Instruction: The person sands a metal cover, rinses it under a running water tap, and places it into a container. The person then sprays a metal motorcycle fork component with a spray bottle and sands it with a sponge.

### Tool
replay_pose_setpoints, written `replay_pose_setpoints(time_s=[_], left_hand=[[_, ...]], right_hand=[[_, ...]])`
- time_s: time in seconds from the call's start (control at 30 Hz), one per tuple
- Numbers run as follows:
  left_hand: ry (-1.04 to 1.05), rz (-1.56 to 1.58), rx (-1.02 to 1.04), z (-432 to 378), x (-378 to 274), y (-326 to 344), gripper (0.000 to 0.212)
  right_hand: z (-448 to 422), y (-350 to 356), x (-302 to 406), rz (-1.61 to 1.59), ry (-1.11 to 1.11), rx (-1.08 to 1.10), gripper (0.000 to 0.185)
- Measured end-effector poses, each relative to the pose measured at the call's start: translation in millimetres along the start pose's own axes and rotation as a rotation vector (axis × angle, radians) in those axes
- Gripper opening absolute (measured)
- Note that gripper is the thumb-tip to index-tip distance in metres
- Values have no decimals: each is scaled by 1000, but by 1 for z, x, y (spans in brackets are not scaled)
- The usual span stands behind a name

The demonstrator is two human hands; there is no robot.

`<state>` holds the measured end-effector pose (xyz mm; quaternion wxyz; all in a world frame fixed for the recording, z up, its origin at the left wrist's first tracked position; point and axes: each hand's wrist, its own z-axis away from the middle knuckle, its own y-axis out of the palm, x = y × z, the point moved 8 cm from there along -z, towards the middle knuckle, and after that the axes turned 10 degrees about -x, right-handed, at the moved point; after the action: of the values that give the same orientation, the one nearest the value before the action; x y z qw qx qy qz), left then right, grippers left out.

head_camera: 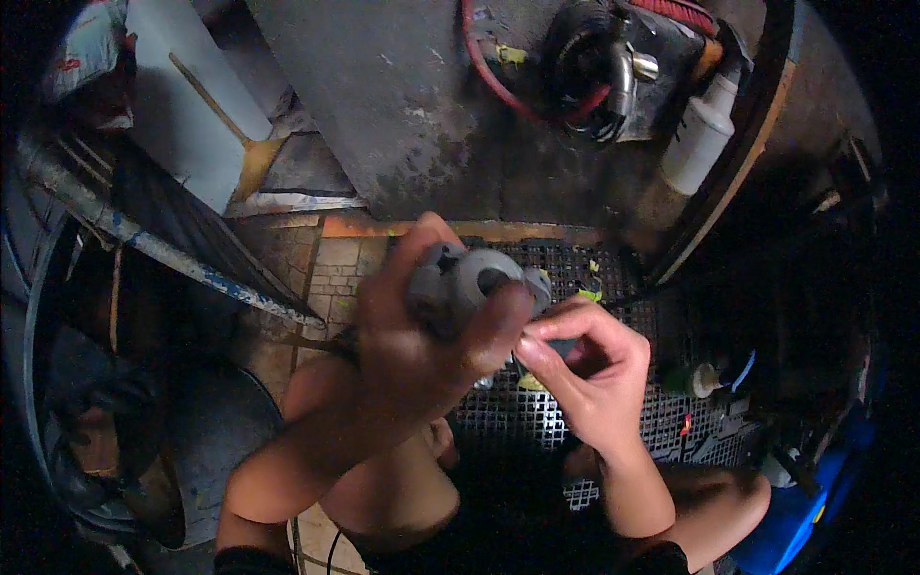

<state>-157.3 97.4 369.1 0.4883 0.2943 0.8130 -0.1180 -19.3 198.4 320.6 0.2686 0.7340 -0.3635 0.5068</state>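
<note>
Near the middle of the view, my left hand (431, 330) is wrapped around a grey metal part (489, 269) with a round opening and small lugs at its sides. The thumb lies across its face, beside the opening. At the part's lower right edge, my right hand (596, 359) has its thumb and index finger pinched together. Whether something small is between those fingertips cannot be made out. The underside of the part is hidden by my left hand.
A black perforated mat (546, 417) lies below the hands. Beyond, a dark work surface (431, 144) holds a white spray bottle (701, 140), a red hose (496, 86) and a bent metal pipe (625, 86). A paint-worn metal tube (180, 259) runs along the left; a blue container (798, 510) stands lower right.
</note>
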Motion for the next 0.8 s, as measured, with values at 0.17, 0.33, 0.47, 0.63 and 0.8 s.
replay_pose_setpoints(time_s=[0.17, 0.33, 0.47, 0.63, 0.8], left_hand=[[-190, 45, -93, 3, 9, 0, 32], [-253, 44, 29, -4, 10, 15, 33], [-191, -170, -2, -9, 12, 6, 34], [-230, -151, -7, 0, 7, 15, 34], [-352, -18, -16, 4, 4, -5, 27]], right_hand=[[-11, 1, -3, 83, 86, -100, 11], [3, -4, 4, 115, -56, -112, 12], [-2, -4, -1, 80, 141, -186, 12], [-3, -5, -1, 219, 6, -139, 11], [6, -25, -21, 62, 229, -251, 9]])
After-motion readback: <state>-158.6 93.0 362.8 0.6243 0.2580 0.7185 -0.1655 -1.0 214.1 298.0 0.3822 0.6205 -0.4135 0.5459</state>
